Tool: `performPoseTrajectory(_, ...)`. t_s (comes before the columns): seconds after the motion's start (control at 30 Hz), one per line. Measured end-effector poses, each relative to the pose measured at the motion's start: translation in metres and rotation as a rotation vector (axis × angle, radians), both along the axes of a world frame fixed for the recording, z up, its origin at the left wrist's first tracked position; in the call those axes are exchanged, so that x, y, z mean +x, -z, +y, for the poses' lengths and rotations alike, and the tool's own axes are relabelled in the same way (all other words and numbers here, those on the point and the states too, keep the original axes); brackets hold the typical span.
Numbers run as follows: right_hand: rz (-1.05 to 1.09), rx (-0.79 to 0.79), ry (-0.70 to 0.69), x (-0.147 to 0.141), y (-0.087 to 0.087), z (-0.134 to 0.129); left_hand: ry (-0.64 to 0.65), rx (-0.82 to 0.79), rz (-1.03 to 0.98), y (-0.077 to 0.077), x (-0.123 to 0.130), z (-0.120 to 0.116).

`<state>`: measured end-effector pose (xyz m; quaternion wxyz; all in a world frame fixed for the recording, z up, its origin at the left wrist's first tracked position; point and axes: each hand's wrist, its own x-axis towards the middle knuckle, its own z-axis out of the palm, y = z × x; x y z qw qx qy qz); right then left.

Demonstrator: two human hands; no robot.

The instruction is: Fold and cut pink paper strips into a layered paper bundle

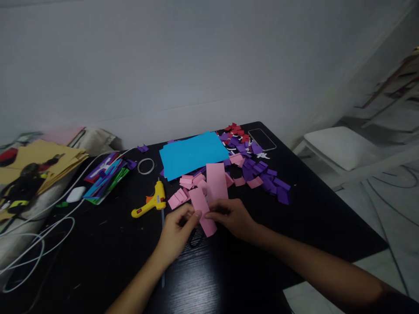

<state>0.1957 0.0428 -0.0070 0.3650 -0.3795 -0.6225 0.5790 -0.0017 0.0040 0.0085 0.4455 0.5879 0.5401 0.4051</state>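
My left hand (pixel 178 224) pinches the left edge of a pink paper strip (pixel 203 213) between thumb and fingers. On the strip's other edge, my right hand (pixel 232 218) is closed with thumb and fingertips. The strip is tilted above the table. Just beyond it is a wider pink paper piece (pixel 216 179), partly hidden by my right hand. Small folded pink pieces (pixel 178 198) lie about it. Below my left hand shows a black loop (pixel 195 239), perhaps a scissors handle, the rest hidden. A yellow glue gun (pixel 151 203) lies to the left with a glue stick beneath.
Blue sheets (pixel 193 155) lie at the back of the black table (pixel 262 261). Purple pieces (pixel 270 181) and red pieces (pixel 234 127) are scattered right. Left are a tape ring (pixel 145 166), coloured paper strips (pixel 108 176), white cables (pixel 42 237) and yellow envelopes (pixel 62 159). A white stool (pixel 340 146) stands right.
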Motion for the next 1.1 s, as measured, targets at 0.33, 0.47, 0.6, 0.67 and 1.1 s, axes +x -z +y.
performPoseTrajectory(0.33,0.092,-0.158,-0.02,-0.002,-0.006,0.0,-0.012,0.153,0.124,0.004,-0.002,-0.002)
performPoseTrajectory(0.47,0.115,-0.233,-0.025,-0.002,-0.011,0.004,0.026,0.08,0.069,0.004,-0.003,-0.001)
performPoseTrajectory(0.6,0.164,-0.346,-0.039,-0.001,-0.014,0.005,0.027,-0.011,-0.022,0.004,-0.002,0.001)
performPoseTrajectory(0.67,0.196,-0.413,-0.047,-0.001,-0.013,0.005,0.021,-0.041,-0.056,0.003,-0.001,0.001)
performPoseTrajectory(1.1,0.254,-0.514,-0.033,-0.002,-0.009,0.005,0.0,-0.072,-0.091,0.003,-0.001,0.001)
